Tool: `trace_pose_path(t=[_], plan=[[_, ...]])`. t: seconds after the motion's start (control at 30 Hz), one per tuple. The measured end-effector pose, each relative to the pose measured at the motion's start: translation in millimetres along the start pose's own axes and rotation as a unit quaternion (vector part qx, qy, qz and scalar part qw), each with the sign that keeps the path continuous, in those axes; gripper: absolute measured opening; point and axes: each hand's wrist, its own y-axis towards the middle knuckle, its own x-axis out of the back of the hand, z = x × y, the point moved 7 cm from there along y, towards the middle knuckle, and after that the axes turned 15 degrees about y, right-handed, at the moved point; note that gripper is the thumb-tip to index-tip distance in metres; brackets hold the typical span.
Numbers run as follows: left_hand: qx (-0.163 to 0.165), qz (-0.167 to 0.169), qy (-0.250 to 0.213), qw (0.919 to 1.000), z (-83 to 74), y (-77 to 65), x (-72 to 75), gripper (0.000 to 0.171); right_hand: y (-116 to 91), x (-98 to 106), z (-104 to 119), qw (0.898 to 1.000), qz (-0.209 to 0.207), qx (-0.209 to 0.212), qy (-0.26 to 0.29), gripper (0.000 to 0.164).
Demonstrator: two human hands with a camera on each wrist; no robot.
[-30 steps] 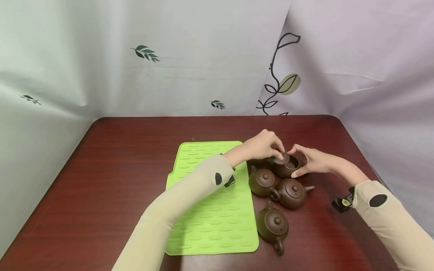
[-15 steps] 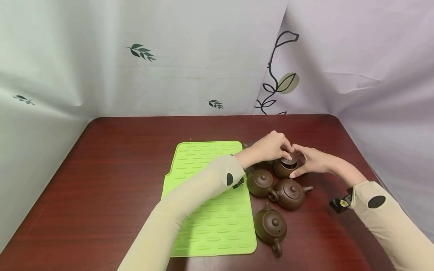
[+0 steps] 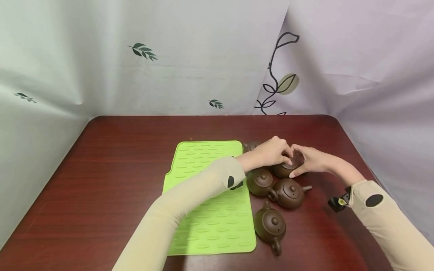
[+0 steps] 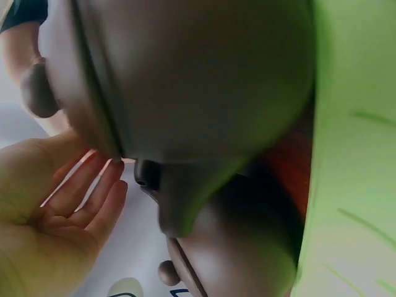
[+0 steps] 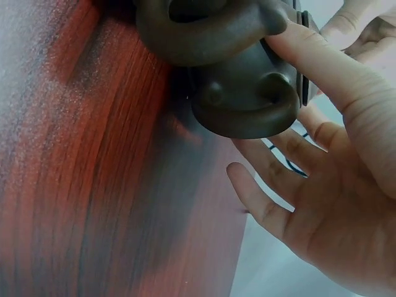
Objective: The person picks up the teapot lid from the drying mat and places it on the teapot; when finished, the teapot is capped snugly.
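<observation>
In the head view my left hand (image 3: 271, 152) pinches the lid of a dark brown clay teapot (image 3: 282, 172) from above, the lid down at its opening. My fingers cover most of the lid. My right hand (image 3: 313, 160) grips the same teapot's body from the right, thumb on the near side and index finger on the far side. The right wrist view shows the right thumb (image 5: 322, 62) against the teapot (image 5: 238, 86), with the other fingers spread behind it. A nearer teapot (image 4: 192, 80) fills much of the left wrist view, beside the left hand (image 4: 55, 216).
Two lidded brown teapots, one on the left (image 3: 259, 183) and one on the right (image 3: 289, 194), stand just in front. Another teapot (image 3: 270, 226) is nearer me; one more (image 3: 253, 144) is partly behind the left hand. A green mat (image 3: 217, 226) lies left on the red-brown table (image 3: 84, 195).
My left hand has moved right with the lid, from beside the teapot's opening to over it, and lowered the lid there. The right hand has stayed on the teapot.
</observation>
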Motion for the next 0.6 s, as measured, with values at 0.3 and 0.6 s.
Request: trace_pose_path(t=[0.3, 0.6], plan=[[-0.006, 0.003, -0.009, 0.9999, 15.4, -25.8, 3.7, 0.040, -0.2, 1.0, 3.4, 0.999, -0.002, 0.031, -0.021, 0.062], [0.103, -0.079, -0.001, 0.9916, 63.4, -116.2, 29.1, 0.052, -28.3, 7.8, 9.5, 0.988, -0.112, 0.102, 0.034, 0.080]])
